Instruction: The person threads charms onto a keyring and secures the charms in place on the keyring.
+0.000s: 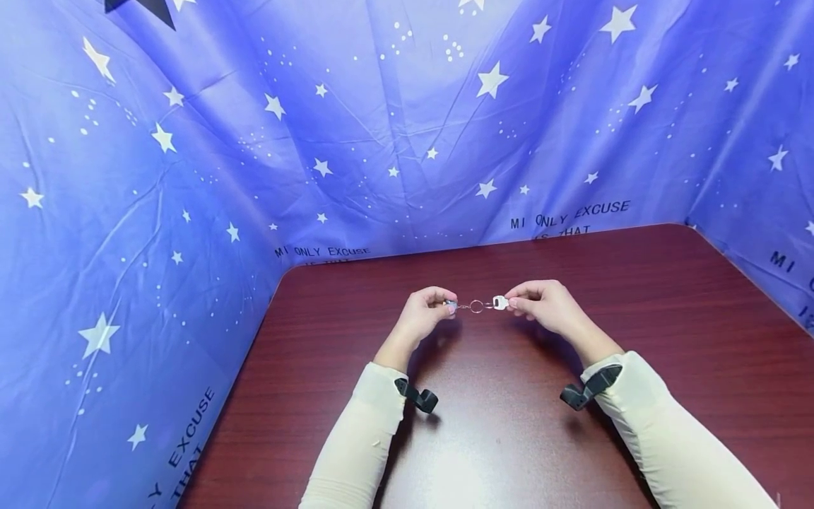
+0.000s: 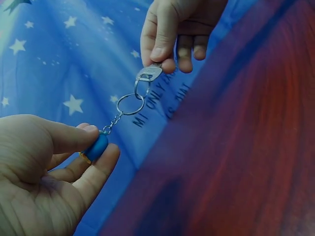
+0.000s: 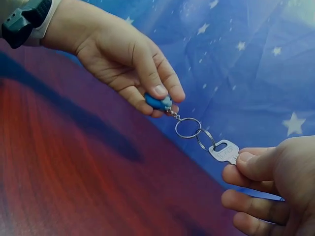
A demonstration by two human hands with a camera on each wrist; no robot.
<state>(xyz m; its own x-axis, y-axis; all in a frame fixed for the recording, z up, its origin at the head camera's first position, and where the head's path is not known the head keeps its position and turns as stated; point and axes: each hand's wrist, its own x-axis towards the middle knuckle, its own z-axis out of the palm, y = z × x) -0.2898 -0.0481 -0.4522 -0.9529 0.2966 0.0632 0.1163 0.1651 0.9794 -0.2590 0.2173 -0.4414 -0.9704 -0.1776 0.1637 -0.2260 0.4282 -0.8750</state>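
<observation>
My left hand (image 1: 425, 312) pinches a small blue keychain charm (image 2: 97, 147) between thumb and fingers; a bit of yellow shows at its lower end in the left wrist view. From the charm a short chain (image 2: 116, 119) runs to a metal key ring (image 3: 188, 128). A second, smaller ring (image 3: 205, 140) links that one to a silver key (image 3: 225, 151). My right hand (image 1: 548, 305) holds the key by its blade between thumb and forefinger, its bow facing the rings. Charm, rings and key stretch in a line between both hands, above the table.
Beneath the hands lies a dark red wood-grain table (image 1: 509, 424) with rounded far corners. Blue cloth with white stars (image 1: 394, 127) hangs along its back and sides. Black wrist straps (image 1: 416, 396) sit over both pale sleeves.
</observation>
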